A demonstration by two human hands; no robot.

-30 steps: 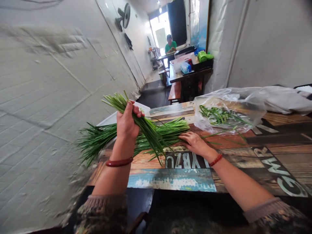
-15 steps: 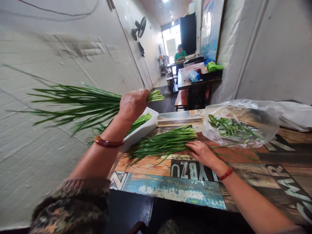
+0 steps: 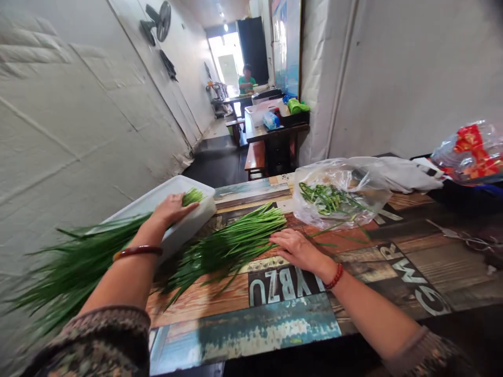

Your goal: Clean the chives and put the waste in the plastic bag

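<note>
My left hand (image 3: 172, 209) is wrapped round a bunch of garlic chives (image 3: 88, 256), low over the white plastic box (image 3: 205, 212). The pale stem ends poke out past my fingers inside the box, while the long leaves trail over its near left side, slightly blurred. Beside the box a loose pile of garlic chives (image 3: 236, 235) lies on the patterned table (image 3: 291, 314). With fingers stretched out, my right hand (image 3: 301, 250) rests at the stem ends of that pile, its fingertips touching or nearly touching them.
A clear plastic bag (image 3: 377, 201) with green trimmings (image 3: 322, 198) lies right of the pile. Scissors (image 3: 467, 238) and a red-and-clear package (image 3: 471, 149) are at the far right. A person in green (image 3: 247, 84) sits in the background, beyond another table (image 3: 259, 133).
My left hand has brought its bunch of chives down from the air into the white box. My right hand stays by the pile. The view has turned to the right.
</note>
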